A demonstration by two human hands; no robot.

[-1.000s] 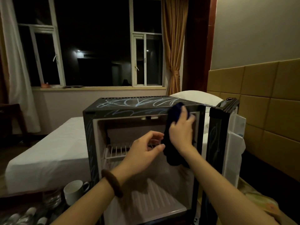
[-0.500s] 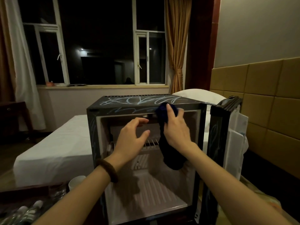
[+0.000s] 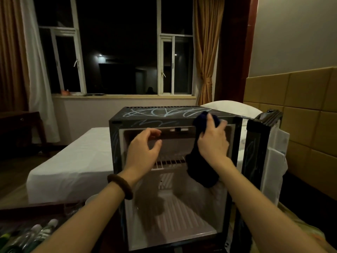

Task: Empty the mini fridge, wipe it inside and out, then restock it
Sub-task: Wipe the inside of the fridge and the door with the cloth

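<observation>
- The bottles (image 3: 34, 232) lie low on the far left, out of the fridge (image 3: 175, 179) and well apart from both hands.
- The left hand (image 3: 142, 152) floats in front of the fridge's open mouth. Its fingers are loosely curled and it holds nothing.
- The fridge stands right in front, with no food to see inside. Its top runs left to right, just above the hands.
- The right hand (image 3: 212, 141) grips the dark cloth (image 3: 202, 172) and presses it on the fridge's top front edge, near the right corner. I think the next wipe goes along that edge, and this hand is the nearer one.
- The door (image 3: 259, 154) hangs open on the far right.
</observation>
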